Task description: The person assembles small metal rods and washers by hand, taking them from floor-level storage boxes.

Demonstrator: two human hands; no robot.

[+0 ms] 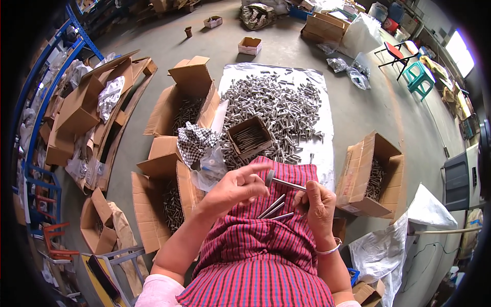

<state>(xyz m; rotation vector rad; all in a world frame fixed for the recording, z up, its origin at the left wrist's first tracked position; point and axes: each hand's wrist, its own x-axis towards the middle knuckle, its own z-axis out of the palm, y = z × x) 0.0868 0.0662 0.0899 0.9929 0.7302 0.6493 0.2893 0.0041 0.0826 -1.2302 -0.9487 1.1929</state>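
Pinched between the thumb and fingers of my right hand (pixel 319 202) is a metal rod (pixel 288 183) with a round, dark disc (pixel 269 178) on its far-left end. My left hand (pixel 236 188) is beside the disc, fingers bent and apart. Whether a fingertip touches the disc I cannot tell. Several loose metal rods (pixel 273 209) lie in my lap on a red striped apron (pixel 255 240). Beyond my knees a small open carton (pixel 250 122) of thin rods stands among a broad heap of short metal pieces (pixel 276 100).
The heap lies on a white sheet (pixel 327 153). To the left, cardboard boxes (pixel 186 79) hold metal parts, with a checkered cloth (pixel 197 143) nearby. Another parts carton (pixel 358 174) stands to the right. Farther off are a green stool (pixel 420 79), a folding chair (pixel 396 53) and blue shelving (pixel 76 30).
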